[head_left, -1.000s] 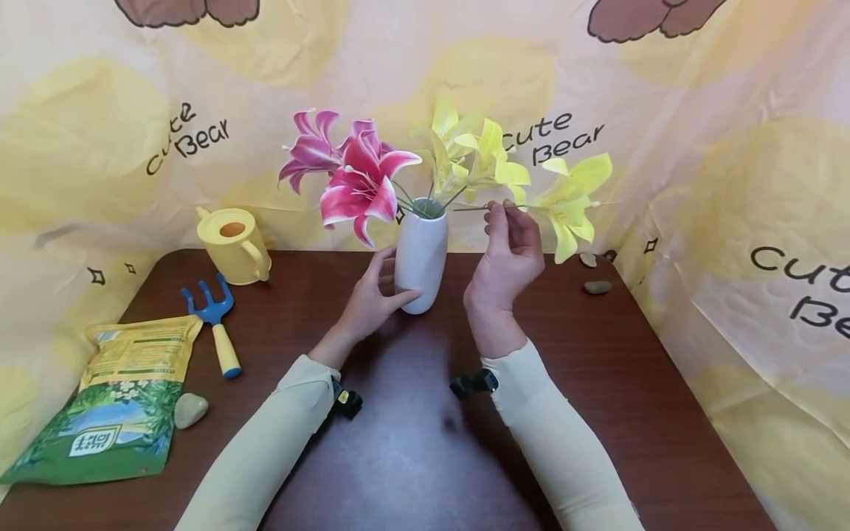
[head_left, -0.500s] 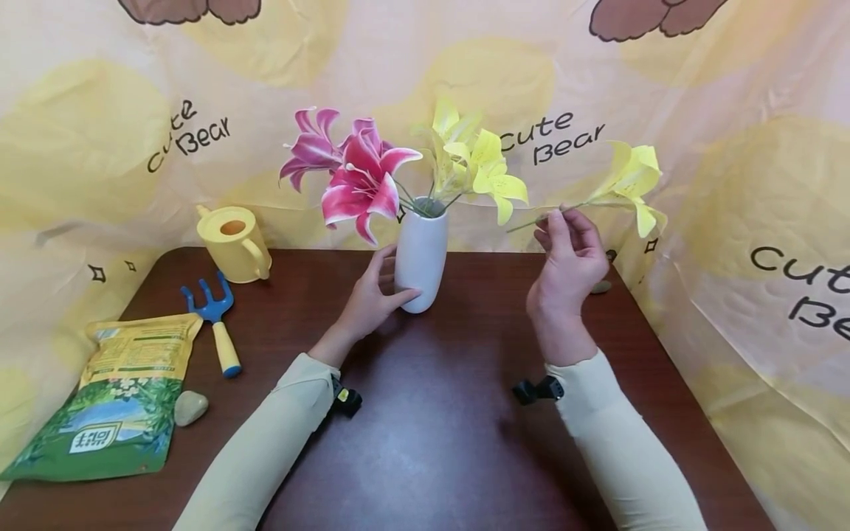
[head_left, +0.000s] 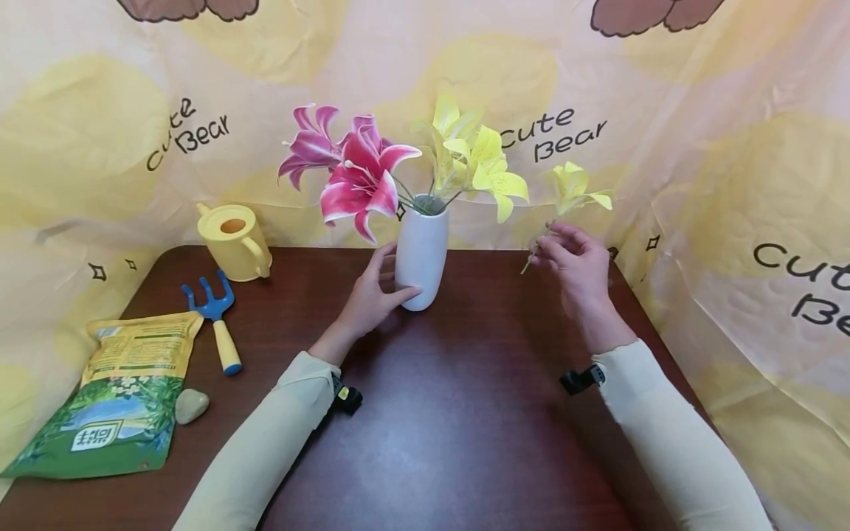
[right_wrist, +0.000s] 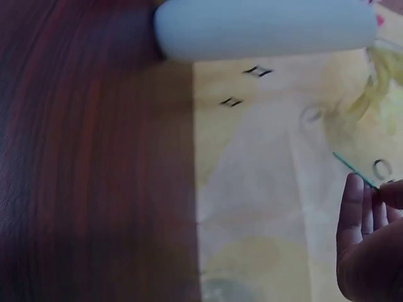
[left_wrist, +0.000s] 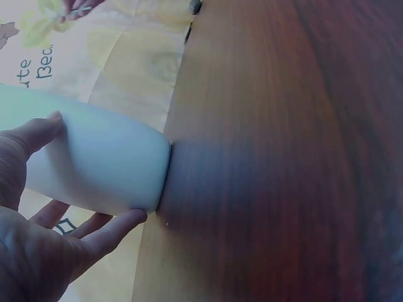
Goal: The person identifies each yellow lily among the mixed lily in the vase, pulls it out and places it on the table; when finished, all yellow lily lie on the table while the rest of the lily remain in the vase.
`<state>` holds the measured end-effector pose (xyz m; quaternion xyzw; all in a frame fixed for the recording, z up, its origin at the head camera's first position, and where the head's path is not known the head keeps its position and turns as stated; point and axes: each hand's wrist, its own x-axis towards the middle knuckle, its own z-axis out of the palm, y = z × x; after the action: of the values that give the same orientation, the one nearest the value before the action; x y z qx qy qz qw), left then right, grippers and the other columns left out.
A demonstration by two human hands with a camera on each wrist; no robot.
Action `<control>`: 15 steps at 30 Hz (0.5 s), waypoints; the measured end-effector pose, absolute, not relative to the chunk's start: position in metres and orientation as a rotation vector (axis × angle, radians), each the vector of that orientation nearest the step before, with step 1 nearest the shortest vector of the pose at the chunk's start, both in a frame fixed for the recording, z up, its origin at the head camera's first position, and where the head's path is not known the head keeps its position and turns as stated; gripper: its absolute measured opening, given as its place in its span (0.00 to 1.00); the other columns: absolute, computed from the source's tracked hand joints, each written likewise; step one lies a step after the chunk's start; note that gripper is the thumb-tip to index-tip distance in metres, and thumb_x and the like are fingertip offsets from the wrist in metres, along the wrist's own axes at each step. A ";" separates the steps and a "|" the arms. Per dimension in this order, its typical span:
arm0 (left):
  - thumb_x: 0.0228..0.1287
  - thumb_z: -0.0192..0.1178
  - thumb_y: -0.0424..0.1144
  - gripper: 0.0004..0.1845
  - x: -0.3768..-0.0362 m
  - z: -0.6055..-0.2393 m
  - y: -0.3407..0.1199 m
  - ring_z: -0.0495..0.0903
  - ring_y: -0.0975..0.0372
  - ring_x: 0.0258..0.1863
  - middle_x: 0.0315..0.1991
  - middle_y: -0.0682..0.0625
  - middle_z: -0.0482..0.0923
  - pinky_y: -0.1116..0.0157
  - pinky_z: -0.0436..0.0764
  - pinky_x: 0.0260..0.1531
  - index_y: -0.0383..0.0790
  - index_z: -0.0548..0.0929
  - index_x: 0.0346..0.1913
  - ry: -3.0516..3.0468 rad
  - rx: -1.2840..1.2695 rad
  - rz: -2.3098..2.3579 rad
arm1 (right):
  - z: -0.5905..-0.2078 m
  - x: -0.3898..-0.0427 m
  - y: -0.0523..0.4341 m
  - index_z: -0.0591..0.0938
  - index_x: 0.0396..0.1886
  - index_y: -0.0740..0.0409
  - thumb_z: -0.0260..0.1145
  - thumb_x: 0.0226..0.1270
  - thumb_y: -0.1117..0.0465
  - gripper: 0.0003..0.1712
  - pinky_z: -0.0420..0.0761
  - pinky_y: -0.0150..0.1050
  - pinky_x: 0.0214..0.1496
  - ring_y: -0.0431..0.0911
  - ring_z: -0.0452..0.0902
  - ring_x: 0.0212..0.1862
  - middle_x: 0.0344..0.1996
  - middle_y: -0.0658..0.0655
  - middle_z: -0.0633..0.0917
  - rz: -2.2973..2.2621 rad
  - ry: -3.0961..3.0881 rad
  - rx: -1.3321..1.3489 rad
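Observation:
A white vase (head_left: 421, 262) stands upright toward the back of the table, with pink lilies (head_left: 361, 188) leaning left and yellow lilies (head_left: 494, 169) leaning right out of its mouth. My left hand (head_left: 372, 295) grips the vase low on its side, thumb in front and fingers around the left, as the left wrist view also shows. Off to the vase's right, my right hand (head_left: 581, 276) pinches a single yellow lily (head_left: 571, 188) by its stem, bloom up and stem end pointing down left. In the right wrist view, the green stem (right_wrist: 352, 168) sticks out past the fingertips.
Along the left side are a yellow watering can (head_left: 229, 251), a blue hand fork (head_left: 214, 310) with a yellow handle, a green and yellow bag (head_left: 126, 413) and a grey stone (head_left: 191, 406). A printed cloth (head_left: 744, 184) hangs close behind and beside the table (head_left: 425, 457).
My right hand has moved right, away from the vase, carrying the yellow lily, and has turned so the bloom points up and away. The left hand and vase have stayed put.

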<state>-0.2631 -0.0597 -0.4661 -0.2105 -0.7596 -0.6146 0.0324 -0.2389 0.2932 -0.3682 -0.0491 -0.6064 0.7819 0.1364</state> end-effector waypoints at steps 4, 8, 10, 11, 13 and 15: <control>0.67 0.81 0.35 0.49 -0.263 -0.466 -0.060 0.82 0.35 0.72 0.77 0.36 0.75 0.36 0.82 0.74 0.49 0.65 0.85 -2.338 -0.643 -1.890 | -0.383 -0.250 0.306 0.87 0.58 0.57 0.74 0.75 0.73 0.16 0.95 0.36 0.43 0.42 0.93 0.36 0.37 0.50 0.93 2.208 -2.006 -0.115; 0.68 0.81 0.36 0.49 -0.263 -0.467 -0.060 0.83 0.36 0.72 0.77 0.36 0.75 0.36 0.82 0.74 0.50 0.64 0.86 -2.344 -0.643 -1.892 | -0.401 -0.261 0.317 0.82 0.64 0.59 0.72 0.78 0.71 0.19 0.95 0.34 0.43 0.40 0.93 0.37 0.38 0.46 0.92 2.107 -2.274 -0.101; 0.68 0.81 0.36 0.49 -0.263 -0.468 -0.060 0.83 0.36 0.71 0.77 0.37 0.75 0.36 0.82 0.74 0.50 0.64 0.85 -2.343 -0.641 -1.899 | -0.408 -0.265 0.321 0.81 0.68 0.62 0.72 0.80 0.69 0.21 0.95 0.34 0.43 0.39 0.93 0.37 0.38 0.45 0.92 2.056 -2.389 -0.097; 0.68 0.81 0.36 0.49 -0.263 -0.468 -0.060 0.83 0.36 0.71 0.77 0.37 0.75 0.36 0.82 0.74 0.50 0.64 0.85 -2.340 -0.641 -1.902 | -0.411 -0.266 0.321 0.80 0.69 0.64 0.72 0.80 0.68 0.22 0.95 0.35 0.43 0.40 0.93 0.37 0.37 0.45 0.92 2.026 -2.445 -0.092; 0.68 0.81 0.36 0.49 -0.263 -0.468 -0.060 0.83 0.36 0.71 0.77 0.37 0.75 0.36 0.82 0.74 0.49 0.65 0.85 -2.335 -0.638 -1.907 | -0.417 -0.268 0.321 0.78 0.72 0.66 0.71 0.82 0.66 0.24 0.95 0.36 0.44 0.40 0.93 0.37 0.37 0.43 0.92 1.974 -2.538 -0.084; 0.68 0.81 0.36 0.49 -0.263 -0.468 -0.061 0.83 0.37 0.71 0.77 0.37 0.76 0.36 0.83 0.74 0.49 0.65 0.85 -2.335 -0.637 -1.905 | -0.423 -0.269 0.319 0.76 0.75 0.68 0.69 0.84 0.65 0.26 0.96 0.38 0.44 0.41 0.92 0.38 0.37 0.43 0.92 1.957 -2.598 -0.084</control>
<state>-0.2632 -0.0607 -0.4683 -0.2066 -0.7577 -0.6183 0.0306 -0.2695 0.3189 -0.4225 -0.0257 -0.7972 0.6005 -0.0558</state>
